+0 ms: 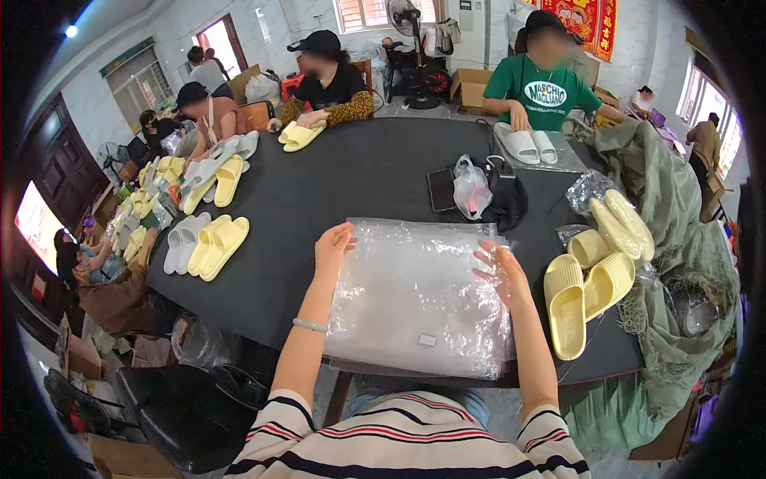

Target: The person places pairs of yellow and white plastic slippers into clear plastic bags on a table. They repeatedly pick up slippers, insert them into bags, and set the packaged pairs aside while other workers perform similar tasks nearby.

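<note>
A stack of clear plastic bags lies at the near edge of the black table, partly overhanging it, with a small white label near its lower right. My left hand is closed at the stack's upper left corner, its fingers pinching the plastic. At the right edge, my right hand has its fingers spread and slightly curved against the bags. Just right of it are a pair of yellow slippers and a further yellow pair in clear plastic.
Beyond the stack lie a black phone, a small plastic bag and a black pouch. Grey slippers and yellow ones stand at left. Across the table, a person in green handles white slippers; others work around. Green netting drapes at right.
</note>
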`<state>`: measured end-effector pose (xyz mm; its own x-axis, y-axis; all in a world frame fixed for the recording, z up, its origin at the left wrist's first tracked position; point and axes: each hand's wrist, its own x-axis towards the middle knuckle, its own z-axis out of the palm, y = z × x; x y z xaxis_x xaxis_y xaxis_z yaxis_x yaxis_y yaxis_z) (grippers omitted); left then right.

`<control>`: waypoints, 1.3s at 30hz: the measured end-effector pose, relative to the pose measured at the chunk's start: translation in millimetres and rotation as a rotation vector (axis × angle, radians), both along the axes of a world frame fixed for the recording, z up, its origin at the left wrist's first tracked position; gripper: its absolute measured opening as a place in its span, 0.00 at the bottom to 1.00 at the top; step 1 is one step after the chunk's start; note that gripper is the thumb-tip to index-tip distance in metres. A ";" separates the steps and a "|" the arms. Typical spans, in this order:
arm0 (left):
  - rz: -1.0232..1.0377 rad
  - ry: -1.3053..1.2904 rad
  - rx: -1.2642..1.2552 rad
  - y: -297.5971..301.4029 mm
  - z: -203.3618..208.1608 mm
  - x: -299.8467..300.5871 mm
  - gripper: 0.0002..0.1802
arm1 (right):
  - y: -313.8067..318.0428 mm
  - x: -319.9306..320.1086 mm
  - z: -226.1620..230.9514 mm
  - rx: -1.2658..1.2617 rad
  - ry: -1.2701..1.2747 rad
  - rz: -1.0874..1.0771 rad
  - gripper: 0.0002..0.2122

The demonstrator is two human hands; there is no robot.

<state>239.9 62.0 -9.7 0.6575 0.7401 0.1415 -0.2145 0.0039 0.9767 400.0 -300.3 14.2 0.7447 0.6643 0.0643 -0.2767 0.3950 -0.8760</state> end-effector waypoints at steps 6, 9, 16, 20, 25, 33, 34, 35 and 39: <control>-0.063 0.363 0.349 -11.9 11.8 -26.6 0.38 | -22.6 9.2 -10.2 -0.123 0.164 0.159 0.33; -0.005 0.371 0.484 -18.4 -11.6 -57.7 0.41 | -50.0 -16.3 -8.9 -0.359 -0.138 0.198 0.34; -0.083 0.373 0.279 -52.1 -16.6 -102.2 0.27 | -86.5 -59.4 -15.4 -0.551 -0.244 0.239 0.39; -0.102 0.322 0.012 -62.2 -5.9 -106.1 0.21 | -90.1 -60.7 -14.6 -0.474 -0.206 0.277 0.39; -0.027 0.692 0.616 -73.1 11.1 -110.1 0.27 | -95.5 -71.8 -3.2 -0.686 -0.398 0.202 0.40; -0.174 0.606 1.262 -112.4 27.6 -90.7 0.29 | -32.6 -116.3 62.1 -0.959 -1.324 -0.168 0.36; -0.220 0.624 1.301 -117.6 18.3 -86.7 0.29 | -21.1 -123.0 61.3 -0.856 -1.414 -0.140 0.35; -0.261 0.671 1.322 -122.4 8.9 -85.7 0.29 | -10.1 -125.4 52.3 -0.899 -1.444 -0.073 0.33; -0.326 0.757 1.378 -127.7 -14.5 -94.1 0.31 | 8.0 -128.1 -13.7 -1.089 -1.575 -0.102 0.30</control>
